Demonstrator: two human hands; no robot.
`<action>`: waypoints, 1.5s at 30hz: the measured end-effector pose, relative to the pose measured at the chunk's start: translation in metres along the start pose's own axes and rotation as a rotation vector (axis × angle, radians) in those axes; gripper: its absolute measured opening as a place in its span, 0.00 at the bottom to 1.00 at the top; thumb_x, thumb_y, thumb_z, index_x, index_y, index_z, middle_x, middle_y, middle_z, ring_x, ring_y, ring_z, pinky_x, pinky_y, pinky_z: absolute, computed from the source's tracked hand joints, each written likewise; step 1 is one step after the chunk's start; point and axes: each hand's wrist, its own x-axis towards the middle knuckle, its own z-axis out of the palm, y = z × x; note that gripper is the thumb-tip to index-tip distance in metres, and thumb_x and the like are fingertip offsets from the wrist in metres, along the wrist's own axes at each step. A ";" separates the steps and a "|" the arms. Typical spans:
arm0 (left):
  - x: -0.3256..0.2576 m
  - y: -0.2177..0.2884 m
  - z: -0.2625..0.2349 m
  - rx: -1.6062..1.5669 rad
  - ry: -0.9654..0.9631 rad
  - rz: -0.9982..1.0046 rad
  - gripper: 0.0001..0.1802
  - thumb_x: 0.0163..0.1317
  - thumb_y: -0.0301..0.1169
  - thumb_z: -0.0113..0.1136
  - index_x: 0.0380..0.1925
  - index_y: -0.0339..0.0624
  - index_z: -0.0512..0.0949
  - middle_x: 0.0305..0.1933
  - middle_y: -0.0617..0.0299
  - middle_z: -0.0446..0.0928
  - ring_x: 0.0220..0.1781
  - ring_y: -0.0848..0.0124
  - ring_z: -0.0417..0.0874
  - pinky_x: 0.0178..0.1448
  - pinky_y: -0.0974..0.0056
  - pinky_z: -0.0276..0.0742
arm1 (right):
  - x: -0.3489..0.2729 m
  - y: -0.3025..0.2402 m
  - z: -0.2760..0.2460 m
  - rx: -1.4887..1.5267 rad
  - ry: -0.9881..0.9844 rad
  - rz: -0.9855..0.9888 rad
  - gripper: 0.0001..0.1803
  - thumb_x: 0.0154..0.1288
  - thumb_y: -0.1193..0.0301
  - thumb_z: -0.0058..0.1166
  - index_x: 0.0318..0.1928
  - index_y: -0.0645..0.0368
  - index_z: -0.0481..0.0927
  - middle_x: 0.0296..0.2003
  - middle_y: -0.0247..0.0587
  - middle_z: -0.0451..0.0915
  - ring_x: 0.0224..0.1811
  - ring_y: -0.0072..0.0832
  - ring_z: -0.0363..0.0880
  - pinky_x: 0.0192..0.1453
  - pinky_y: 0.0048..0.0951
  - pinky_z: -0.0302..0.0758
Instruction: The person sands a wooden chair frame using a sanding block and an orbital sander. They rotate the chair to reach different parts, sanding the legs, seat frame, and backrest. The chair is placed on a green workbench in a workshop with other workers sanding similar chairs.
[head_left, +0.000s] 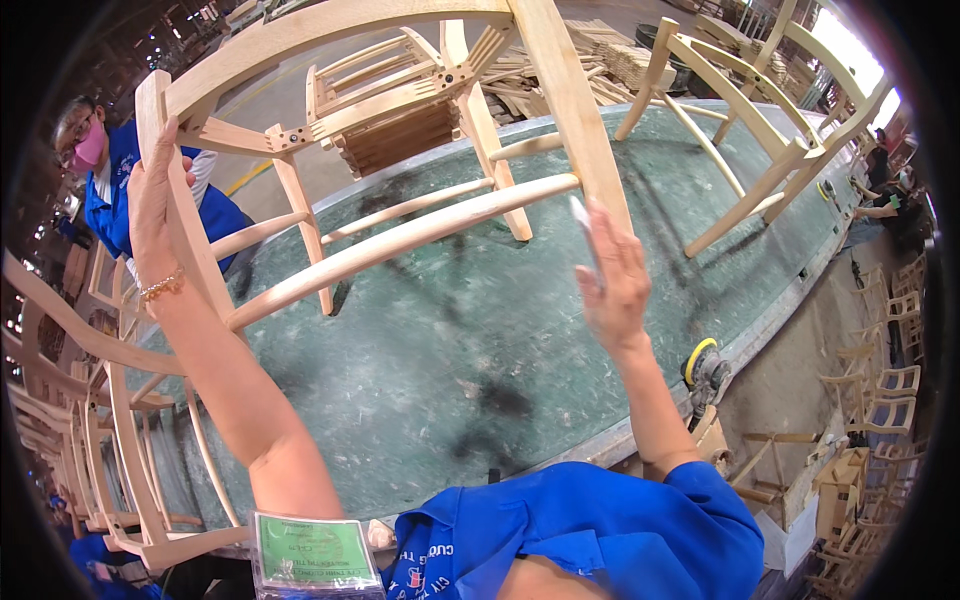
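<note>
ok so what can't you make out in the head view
All in the head view:
- Thin pale piece in the right hand: mostly covered by the hand, full shape hidden.
- Near chair frame: top cut off by the upper edge.
- Chairs at lower left: overlapping, cannot be counted.
- People at far right: too small and blurred.

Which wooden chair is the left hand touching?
The large, pale, bare-wood chair frame in the middle: the left hand grips its left post. That hand isn't on others, like the pale wooden one at upper right.

Furniture workshop: chair frames (572, 100), stacked timber (625, 55), a sander (707, 372).
</note>
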 end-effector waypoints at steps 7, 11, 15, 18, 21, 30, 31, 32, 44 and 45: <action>0.026 -0.011 0.007 0.087 -0.046 0.015 0.41 0.46 0.67 0.64 0.36 0.34 0.77 0.25 0.63 0.74 0.21 0.77 0.74 0.25 0.71 0.70 | 0.041 -0.064 0.111 -0.096 0.057 -0.108 0.30 0.62 0.70 0.53 0.66 0.55 0.68 0.69 0.40 0.63 0.70 0.34 0.62 0.64 0.40 0.64; 0.035 -0.003 0.006 0.118 0.001 0.010 0.41 0.46 0.67 0.64 0.35 0.33 0.77 0.24 0.62 0.75 0.20 0.76 0.74 0.27 0.70 0.70 | 0.047 -0.047 0.110 -0.022 -0.004 -0.213 0.30 0.61 0.74 0.50 0.66 0.55 0.67 0.69 0.42 0.63 0.72 0.33 0.60 0.65 0.40 0.62; 0.036 -0.003 0.008 0.057 -0.029 -0.002 0.38 0.48 0.64 0.65 0.34 0.33 0.77 0.25 0.62 0.76 0.21 0.77 0.76 0.26 0.70 0.71 | 0.039 0.002 0.096 -0.178 0.128 0.023 0.31 0.65 0.78 0.43 0.69 0.58 0.60 0.72 0.39 0.57 0.73 0.32 0.56 0.69 0.38 0.57; 0.034 -0.001 0.025 -0.002 -0.002 0.021 0.36 0.49 0.62 0.66 0.33 0.34 0.76 0.23 0.64 0.74 0.20 0.79 0.75 0.24 0.72 0.71 | 0.041 -0.045 0.140 0.138 0.252 0.027 0.31 0.67 0.76 0.39 0.71 0.58 0.56 0.74 0.37 0.51 0.75 0.32 0.51 0.74 0.39 0.51; 0.037 -0.002 0.027 -0.013 -0.024 0.016 0.35 0.49 0.61 0.66 0.33 0.36 0.75 0.22 0.65 0.73 0.20 0.81 0.74 0.23 0.74 0.72 | 0.038 -0.101 0.175 0.230 0.117 -0.179 0.30 0.69 0.74 0.35 0.72 0.55 0.54 0.74 0.37 0.50 0.76 0.32 0.46 0.78 0.40 0.41; 0.034 -0.005 0.018 -0.007 -0.013 0.013 0.33 0.49 0.61 0.67 0.30 0.38 0.76 0.19 0.67 0.72 0.18 0.81 0.73 0.20 0.75 0.68 | 0.041 -0.058 0.135 0.046 0.221 0.154 0.32 0.65 0.72 0.47 0.69 0.64 0.58 0.71 0.52 0.54 0.75 0.42 0.48 0.77 0.42 0.49; 0.037 -0.003 0.018 -0.013 -0.004 0.005 0.33 0.49 0.61 0.67 0.30 0.38 0.76 0.19 0.67 0.73 0.18 0.81 0.74 0.20 0.75 0.68 | 0.043 -0.086 0.145 0.061 0.176 0.030 0.32 0.65 0.72 0.48 0.69 0.64 0.58 0.70 0.52 0.55 0.75 0.42 0.48 0.77 0.42 0.50; 0.039 -0.003 0.020 -0.017 -0.002 -0.010 0.33 0.49 0.61 0.67 0.30 0.38 0.76 0.19 0.67 0.73 0.18 0.82 0.74 0.20 0.76 0.69 | 0.041 -0.112 0.155 0.074 0.123 -0.087 0.31 0.65 0.72 0.48 0.68 0.63 0.59 0.70 0.52 0.56 0.76 0.41 0.48 0.77 0.42 0.50; 0.045 -0.011 0.016 -0.016 -0.022 0.017 0.36 0.50 0.61 0.66 0.35 0.33 0.77 0.23 0.64 0.75 0.22 0.79 0.76 0.26 0.73 0.72 | 0.054 -0.064 0.119 -0.045 0.119 0.056 0.26 0.63 0.76 0.42 0.63 0.58 0.71 0.64 0.45 0.70 0.67 0.40 0.67 0.57 0.40 0.65; 0.047 -0.014 0.016 -0.013 -0.024 0.014 0.36 0.50 0.62 0.66 0.34 0.33 0.77 0.23 0.64 0.75 0.22 0.79 0.76 0.26 0.73 0.72 | 0.056 -0.100 0.132 0.040 0.111 -0.035 0.26 0.62 0.76 0.43 0.63 0.59 0.71 0.63 0.46 0.70 0.66 0.39 0.68 0.56 0.40 0.65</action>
